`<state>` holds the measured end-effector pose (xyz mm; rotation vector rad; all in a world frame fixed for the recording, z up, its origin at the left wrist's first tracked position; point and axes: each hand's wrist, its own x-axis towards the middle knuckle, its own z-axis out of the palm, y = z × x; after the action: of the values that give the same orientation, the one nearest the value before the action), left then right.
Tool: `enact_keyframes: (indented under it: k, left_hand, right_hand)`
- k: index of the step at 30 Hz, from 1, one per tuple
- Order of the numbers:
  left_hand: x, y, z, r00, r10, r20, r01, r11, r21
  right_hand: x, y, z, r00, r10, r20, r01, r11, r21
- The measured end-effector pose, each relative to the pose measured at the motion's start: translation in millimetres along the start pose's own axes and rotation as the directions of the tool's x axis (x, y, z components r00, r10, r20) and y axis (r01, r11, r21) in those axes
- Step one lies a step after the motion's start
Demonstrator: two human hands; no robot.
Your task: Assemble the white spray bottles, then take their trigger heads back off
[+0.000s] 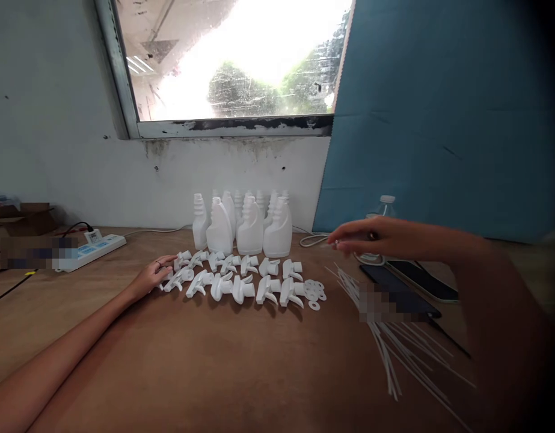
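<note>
Trigger sprayer heads (243,290), white and several in number, lie in two rows on the wooden table. At the left end of these rows my left hand (151,276) rests low, fingers stretched out and touching the nearest heads. My right hand (371,236) hangs in the air to the right, above the table, its fingers extended leftward and nothing plainly visible in them. Below and left of it, flat white washers (314,290) are gathered beside the rows. Thin white dip tubes (385,355) lie loosely spread under my right forearm, which partly covers the area.
White spray bottles without heads (250,227) stand grouped by the wall. A power strip (91,252) and a cardboard box (27,221) are at the left. Phone-like dark devices (421,279), a cable and a clear bottle (387,204) sit at the right, before a blue cloth (439,120).
</note>
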<state>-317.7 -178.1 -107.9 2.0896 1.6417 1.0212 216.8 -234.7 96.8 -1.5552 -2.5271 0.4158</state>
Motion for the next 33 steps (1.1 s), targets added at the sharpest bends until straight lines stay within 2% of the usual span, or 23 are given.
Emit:
enact_keyframes:
  k: [4,8,10,14,17,24,28,33]
  left_hand:
    - [-1.7,5.0,-2.2,0.997,-0.044,-0.059,0.042,0.998,-0.036]
    - [-2.7,3.2,-2.9,0.989,-0.069,-0.131,0.059,0.995,-0.082]
    - [-2.8,1.3,-2.5,0.987,-0.067,-0.146,0.052,0.993,-0.103]
    - [-2.8,-0.7,-2.3,0.984,-0.075,-0.163,0.055,0.990,-0.128]
    - [-2.9,0.8,-2.8,0.982,-0.080,-0.172,0.057,0.989,-0.135]
    - [-5.3,13.1,-3.4,0.979,-0.111,-0.173,0.091,0.989,-0.120]
    - [-5.0,12.7,-3.2,0.978,-0.111,-0.176,0.094,0.990,-0.105]
    - [-3.8,6.5,-2.8,0.981,-0.107,-0.160,0.089,0.989,-0.116]
  right_hand:
    - [22.5,-26.1,18.7,0.970,-0.171,-0.172,0.202,0.961,0.187]
    - [34.3,-39.9,33.5,0.911,-0.295,-0.288,0.397,0.815,0.422]
    - [32.4,-42.9,34.9,0.865,-0.296,-0.405,0.478,0.732,0.485]
    - [21.7,-43.9,29.8,0.730,-0.259,-0.632,0.629,0.616,0.474]
    - [14.5,-42.1,24.5,0.674,-0.220,-0.705,0.645,0.641,0.416]
    - [14.6,-31.7,18.8,0.631,-0.193,-0.752,0.539,0.806,0.245]
    - [21.2,-23.5,19.5,0.631,-0.208,-0.748,0.510,0.837,0.198]
    - [19.4,-23.5,19.9,0.645,-0.149,-0.749,0.435,0.878,0.200]
